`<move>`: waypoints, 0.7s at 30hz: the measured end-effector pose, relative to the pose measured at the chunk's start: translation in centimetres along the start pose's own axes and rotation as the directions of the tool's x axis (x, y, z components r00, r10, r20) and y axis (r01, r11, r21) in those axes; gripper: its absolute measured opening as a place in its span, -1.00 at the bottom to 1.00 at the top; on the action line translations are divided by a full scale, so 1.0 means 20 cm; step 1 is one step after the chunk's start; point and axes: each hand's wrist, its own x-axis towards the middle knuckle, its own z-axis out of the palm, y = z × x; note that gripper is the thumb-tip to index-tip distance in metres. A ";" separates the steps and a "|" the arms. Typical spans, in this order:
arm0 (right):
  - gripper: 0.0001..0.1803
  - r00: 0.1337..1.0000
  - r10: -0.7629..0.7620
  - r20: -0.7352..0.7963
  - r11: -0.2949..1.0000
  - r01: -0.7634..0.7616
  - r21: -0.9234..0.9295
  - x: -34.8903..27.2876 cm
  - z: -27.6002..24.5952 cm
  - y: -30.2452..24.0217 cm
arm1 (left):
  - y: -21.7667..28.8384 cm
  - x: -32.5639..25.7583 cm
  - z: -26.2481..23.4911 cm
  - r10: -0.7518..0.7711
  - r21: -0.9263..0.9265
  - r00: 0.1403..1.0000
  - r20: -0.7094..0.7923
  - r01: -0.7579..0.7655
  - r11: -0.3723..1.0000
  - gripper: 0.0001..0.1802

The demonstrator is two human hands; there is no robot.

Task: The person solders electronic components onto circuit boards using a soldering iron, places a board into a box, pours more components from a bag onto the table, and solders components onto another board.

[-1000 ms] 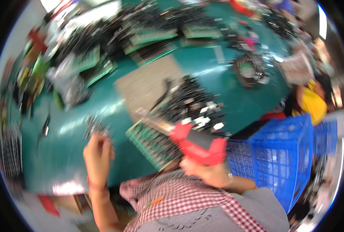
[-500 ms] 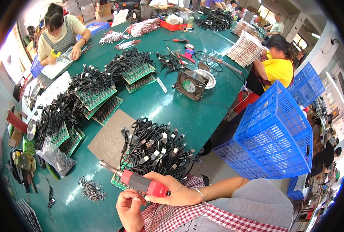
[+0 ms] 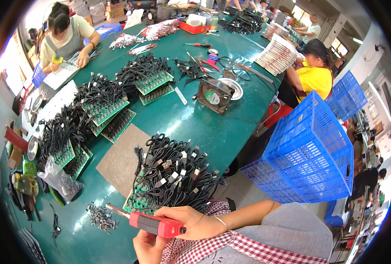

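Note:
A red-and-grey hand tool (image 3: pixel 153 224) with a long metal tip, much like a soldering iron, lies tilted in front of me. My right hand (image 3: pixel 200 223) is wrapped round it from the right, and its tip points left. Just below the tool, my left hand (image 3: pixel 149 247) is closed, thumb and fingers together. Whatever is between those fingers is hidden. Beyond my hands lies a heap of black USB cables (image 3: pixel 178 176) on a green circuit board (image 3: pixel 138 198). To the left of the tip sits a small pile of metal parts (image 3: pixel 101 216).
Brown board (image 3: pixel 120 160) lies beside the cables. Cabled circuit boards (image 3: pixel 105 110) are stacked at left, near a bag of small parts (image 3: pixel 62 178). A square fan (image 3: pixel 215 97) stands mid-table. Blue crates (image 3: pixel 307 154) stand at right. Co-workers sit at far left (image 3: pixel 68 39) and right (image 3: pixel 314 79).
The tool has swung down and left in my right hand, its tip nearer the small metal parts. My left hand has dropped slightly beneath the handle. The whole view has shifted a little.

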 end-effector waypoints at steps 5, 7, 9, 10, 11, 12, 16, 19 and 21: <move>-0.38 0.994 0.074 0.085 0.997 -0.075 0.006 0.00 0.00 -0.01 | 0.09 0.01 -0.02 0.132 0.569 0.990 0.044 -0.133 0.812 -0.79; -0.50 1.000 0.013 -0.003 1.000 -0.013 0.005 0.01 0.01 -0.02 | 0.08 0.01 -0.03 0.166 0.559 0.985 0.039 -0.159 0.813 -0.80; -0.51 1.000 0.021 0.019 1.000 -0.021 0.010 0.01 0.01 -0.03 | 0.08 0.00 -0.03 0.135 0.601 0.988 0.081 -0.156 0.784 -0.82; -0.50 0.997 0.063 0.035 0.997 -0.064 0.041 0.01 0.02 -0.05 | -0.02 0.00 -0.02 0.306 0.604 0.951 0.045 -0.270 0.750 -0.91; -0.49 0.992 0.114 0.047 0.991 -0.117 0.068 0.01 0.01 -0.04 | -0.06 0.02 -0.02 0.292 0.600 0.956 0.019 -0.244 0.762 -0.91; -0.47 0.996 0.085 0.034 0.995 -0.086 0.042 0.01 0.00 -0.02 | -0.08 0.04 -0.04 0.289 0.564 0.957 0.039 -0.260 0.784 -0.94; -0.47 0.991 0.136 0.004 0.990 -0.136 -0.045 -0.02 -0.01 0.01 | -0.02 0.07 -0.05 0.259 0.461 0.963 0.074 -0.263 0.847 -0.94; -0.53 0.961 0.273 -0.047 0.962 -0.274 -0.011 -0.02 0.01 0.02 | -0.05 0.10 -0.07 0.313 0.412 0.942 0.121 -0.335 0.847 -0.94; -0.61 0.924 0.380 -0.045 0.922 -0.375 0.090 -0.03 0.01 0.02 | -0.08 0.11 -0.11 0.260 0.333 0.956 0.134 -0.291 0.897 -0.96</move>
